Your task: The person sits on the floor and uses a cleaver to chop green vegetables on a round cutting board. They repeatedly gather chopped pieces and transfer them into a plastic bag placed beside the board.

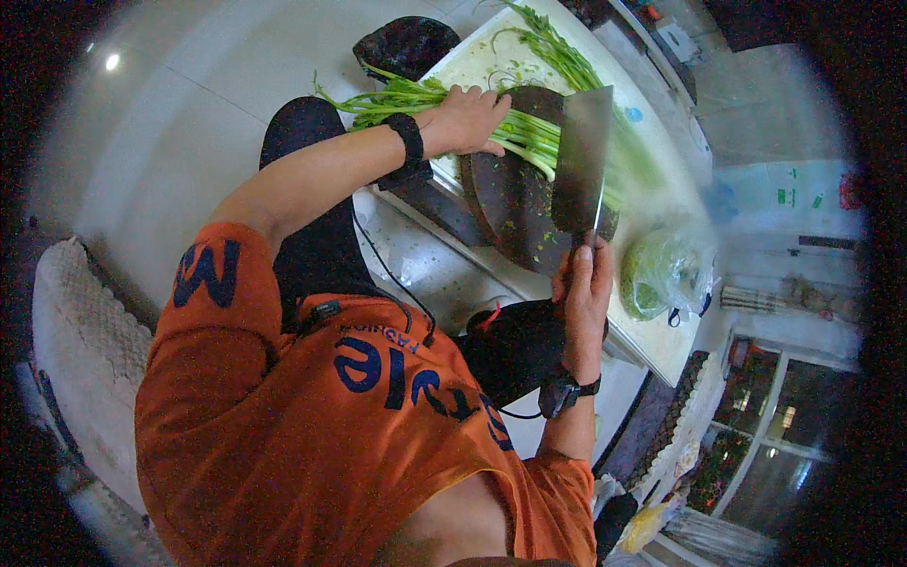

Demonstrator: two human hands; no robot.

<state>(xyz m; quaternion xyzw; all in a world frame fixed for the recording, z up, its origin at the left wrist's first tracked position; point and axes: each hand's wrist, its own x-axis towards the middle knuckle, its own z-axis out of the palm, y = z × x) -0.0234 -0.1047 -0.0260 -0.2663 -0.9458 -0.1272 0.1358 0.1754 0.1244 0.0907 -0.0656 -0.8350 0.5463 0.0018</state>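
My left hand (pixel 468 120) presses down on a bunch of green celery stalks (pixel 528 135), its fingers spread over them. The leafy ends stick out past my left wrist, and the pale stalk ends lie across a round dark cutting board (pixel 511 205). In my right hand (pixel 587 276) is the handle of a Chinese cleaver (pixel 582 159). Its broad blade stands beside the stalk ends and hides part of what lies behind it. Whether the blade touches the stalks or board I cannot tell. Small green bits are scattered over the board.
More celery (pixel 560 53) lies along the table's (pixel 460 67) far side. A clear plastic bag (pixel 662 273) with something green inside sits to the right. A black bag-like object (pixel 405 48) is beyond the left corner. A blue cap-like spot (pixel 633 114) shows on the tabletop.
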